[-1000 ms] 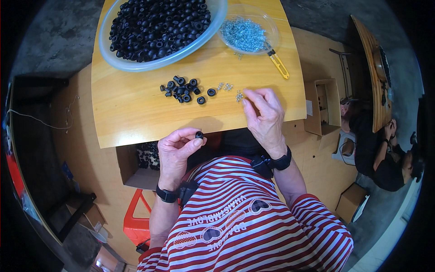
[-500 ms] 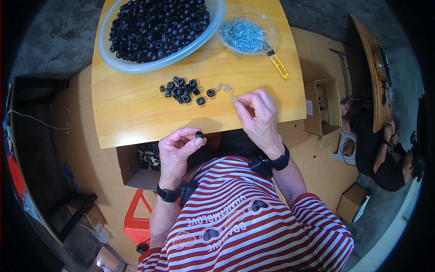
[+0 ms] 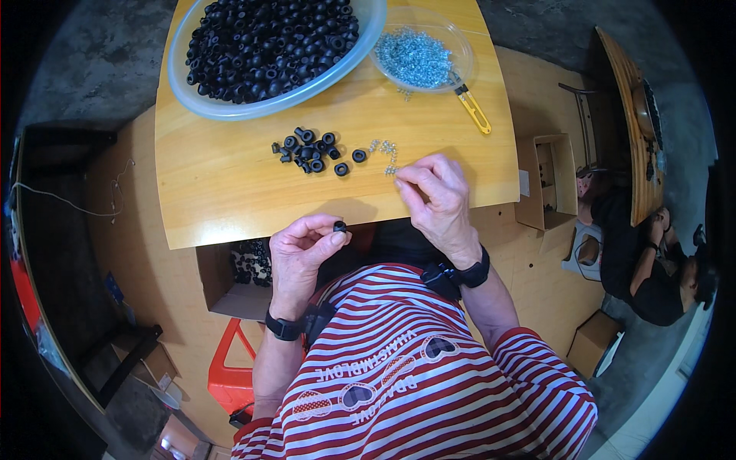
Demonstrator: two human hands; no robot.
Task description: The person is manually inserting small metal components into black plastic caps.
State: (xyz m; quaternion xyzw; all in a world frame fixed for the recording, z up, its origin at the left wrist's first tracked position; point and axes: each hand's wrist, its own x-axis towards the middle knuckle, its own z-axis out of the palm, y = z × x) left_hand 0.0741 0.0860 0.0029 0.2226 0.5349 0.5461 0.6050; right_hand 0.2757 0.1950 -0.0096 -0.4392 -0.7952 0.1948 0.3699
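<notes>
Over the table's front edge, my left hand [image 3: 300, 249] pinches a small black ring-shaped part [image 3: 340, 227] between thumb and fingers. To the right my right hand [image 3: 441, 199] is just above the tabletop, thumb and forefinger together beside a few tiny clear pieces [image 3: 390, 157]. Whatever may be between those fingertips is too small to make out. A loose pile of black parts [image 3: 310, 153] lies left of the clear pieces, and two single black rings [image 3: 359, 156] lie between them.
On the wooden table [image 3: 222, 192], a big translucent tub [image 3: 222, 115] holds many black parts. Next to it are a clear dish [image 3: 464, 42] of bluish pieces and a yellow-handled cutter [image 3: 477, 115]. Below stand a cardboard box [image 3: 238, 303] and red stool [image 3: 222, 383]. A person [image 3: 636, 264] sits far right.
Both hands keep nearly the same place and grip. The view has shifted slightly, and my right fingertips sit a little differently beside the clear pieces.
</notes>
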